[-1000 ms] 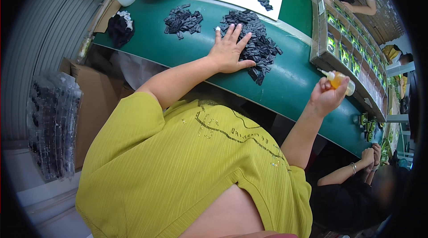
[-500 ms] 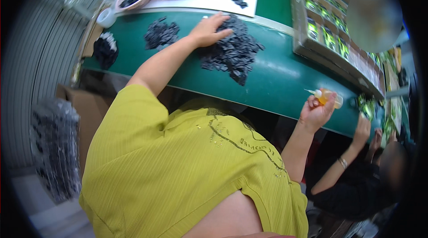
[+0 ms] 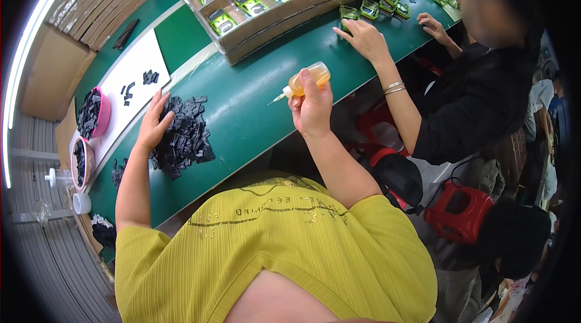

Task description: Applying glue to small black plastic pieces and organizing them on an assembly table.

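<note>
My right hand (image 3: 315, 108) is closed round a small clear squeeze bottle (image 3: 313, 77) of amber liquid, its thin needle tip pointing left above the green table. Fingers apart, my left hand (image 3: 155, 122) rests at the left edge of a heap of small flat black pieces (image 3: 184, 135), beside the white board (image 3: 114, 119). Whether its palm touches the pieces is hidden. Several black pieces (image 3: 128, 93) lie loose on the board. A second, smaller black heap (image 3: 118, 171) shows partly behind my left forearm.
A pink bowl (image 3: 104, 112) and a paler basket (image 3: 88, 162), both with black pieces, stand at the left. Across the table is a divided cardboard tray (image 3: 254, 38) with green toy cars. A co-worker's hand (image 3: 365, 39) touches green cars (image 3: 370, 9) at the right.
The view has swung to the right, bringing the co-worker and the car tray further in. My right hand has raised the bottle over the table; my left stays by the black heap.
</note>
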The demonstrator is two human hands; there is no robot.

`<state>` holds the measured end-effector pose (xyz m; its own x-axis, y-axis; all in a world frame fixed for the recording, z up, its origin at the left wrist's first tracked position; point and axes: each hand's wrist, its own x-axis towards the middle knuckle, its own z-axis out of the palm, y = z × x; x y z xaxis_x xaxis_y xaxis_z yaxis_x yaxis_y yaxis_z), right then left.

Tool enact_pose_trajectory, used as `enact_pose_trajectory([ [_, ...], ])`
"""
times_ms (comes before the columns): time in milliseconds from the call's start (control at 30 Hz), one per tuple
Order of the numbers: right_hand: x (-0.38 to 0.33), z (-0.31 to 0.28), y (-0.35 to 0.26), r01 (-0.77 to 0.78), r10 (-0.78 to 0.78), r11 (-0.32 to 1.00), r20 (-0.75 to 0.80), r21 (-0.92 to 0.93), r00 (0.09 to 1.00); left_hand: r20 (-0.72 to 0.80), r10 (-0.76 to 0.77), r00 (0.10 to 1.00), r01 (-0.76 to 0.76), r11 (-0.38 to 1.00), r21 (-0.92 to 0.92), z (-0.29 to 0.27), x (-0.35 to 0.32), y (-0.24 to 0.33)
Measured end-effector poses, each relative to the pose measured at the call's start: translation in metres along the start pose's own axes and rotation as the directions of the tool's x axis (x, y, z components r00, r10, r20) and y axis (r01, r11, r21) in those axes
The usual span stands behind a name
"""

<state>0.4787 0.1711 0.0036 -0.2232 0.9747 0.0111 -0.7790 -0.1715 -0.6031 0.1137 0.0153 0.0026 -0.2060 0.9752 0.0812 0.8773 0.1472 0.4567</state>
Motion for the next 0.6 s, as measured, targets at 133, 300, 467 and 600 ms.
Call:
enact_pose_trajectory([
  [133, 0.002, -0.010, 0.004, -0.037, 0.037, 0.999, -0.028, -0.005, 0.999, 0.124, -0.016, 0.992, 0.009, 0.999, 0.050, -0.012, -0.002, 0.037],
  [300, 0.004, -0.019, 0.008, -0.059, 0.058, 0.997, -0.017, -0.041, 0.998, -0.094, 0.072, 0.993, -0.053, 0.980, 0.191, 0.001, -0.006, 0.112],
  [467, 0.004, -0.020, 0.011, -0.022, 0.028, 0.996, 0.075, -0.085, 0.997, 0.040, 0.168, 0.985, -0.173, 0.961, 0.215, 0.027, 0.002, 0.142],
  [600, 0.003, -0.021, 0.009, -0.026, 0.037, 0.995, 0.117, -0.101, 0.992, 0.042, 0.071, 0.997, -0.077, 0.983, 0.164, 0.035, 0.006, 0.127],
])
